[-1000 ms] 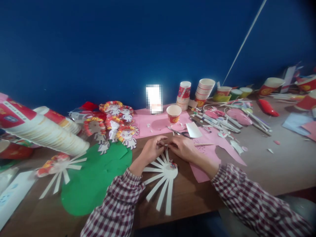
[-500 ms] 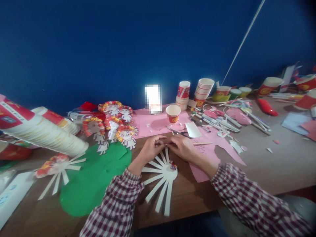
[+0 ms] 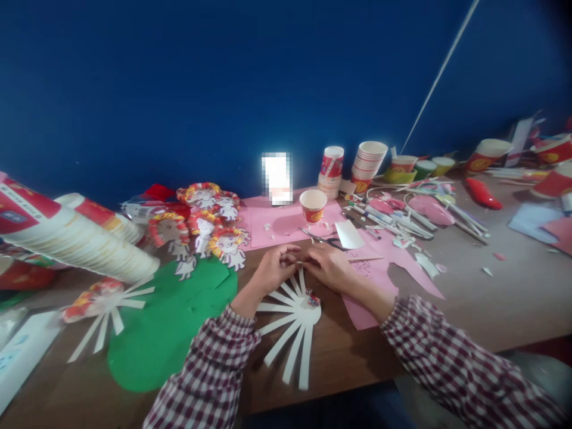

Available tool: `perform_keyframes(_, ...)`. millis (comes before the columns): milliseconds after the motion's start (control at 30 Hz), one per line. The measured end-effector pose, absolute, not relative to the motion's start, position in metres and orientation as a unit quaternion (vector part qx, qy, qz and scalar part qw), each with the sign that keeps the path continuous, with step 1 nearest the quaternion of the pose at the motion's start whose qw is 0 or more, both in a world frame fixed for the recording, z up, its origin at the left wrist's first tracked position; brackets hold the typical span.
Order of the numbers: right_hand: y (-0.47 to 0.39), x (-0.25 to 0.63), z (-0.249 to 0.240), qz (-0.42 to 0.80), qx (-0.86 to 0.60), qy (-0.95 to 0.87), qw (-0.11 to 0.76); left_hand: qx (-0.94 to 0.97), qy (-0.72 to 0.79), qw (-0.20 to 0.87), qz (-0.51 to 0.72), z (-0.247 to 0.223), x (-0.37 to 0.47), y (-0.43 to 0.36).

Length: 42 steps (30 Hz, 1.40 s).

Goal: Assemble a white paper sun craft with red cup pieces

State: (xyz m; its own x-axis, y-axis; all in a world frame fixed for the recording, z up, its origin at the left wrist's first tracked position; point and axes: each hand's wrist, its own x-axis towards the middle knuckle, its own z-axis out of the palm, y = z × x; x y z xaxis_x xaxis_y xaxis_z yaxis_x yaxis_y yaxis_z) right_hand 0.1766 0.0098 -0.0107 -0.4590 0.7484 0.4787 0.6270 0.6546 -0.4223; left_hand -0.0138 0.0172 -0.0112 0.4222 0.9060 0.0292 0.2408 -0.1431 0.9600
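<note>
A paper cup cut into a fan of white strips (image 3: 298, 325) lies on the brown table in front of me, with a small patterned bit (image 3: 312, 297) on its round base. My left hand (image 3: 279, 266) is closed in a pinch at the far end of one strip. Beside it, my right hand (image 3: 325, 266) pinches at the same strip end, its fingertips almost touching the left ones. A thin wooden stick (image 3: 367, 259) pokes out to the right from behind the right hand; whether the fingers hold it is hidden.
Scissors (image 3: 319, 237) and a paper cup (image 3: 313, 206) stand beyond my hands, near pink paper (image 3: 277, 226). Green paper (image 3: 174, 333), cut-out paper figures (image 3: 230, 244) and stacked cups (image 3: 102, 244) lie left. Pens (image 3: 393, 221), paper scraps and more cup stacks (image 3: 369, 164) are at right.
Both hands stay at the strip end with only tiny finger movement. The wooden stick has tilted slightly, its right end a little higher.
</note>
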Motion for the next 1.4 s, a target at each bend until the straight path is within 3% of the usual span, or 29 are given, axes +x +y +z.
perform_keyframes(1400, 0.01, 0.175, -0.01, 0.103, -0.408, -0.85, 0.316, 0.661, 0.473, 0.472, 0.34, 0.006, -0.007, 0.013)
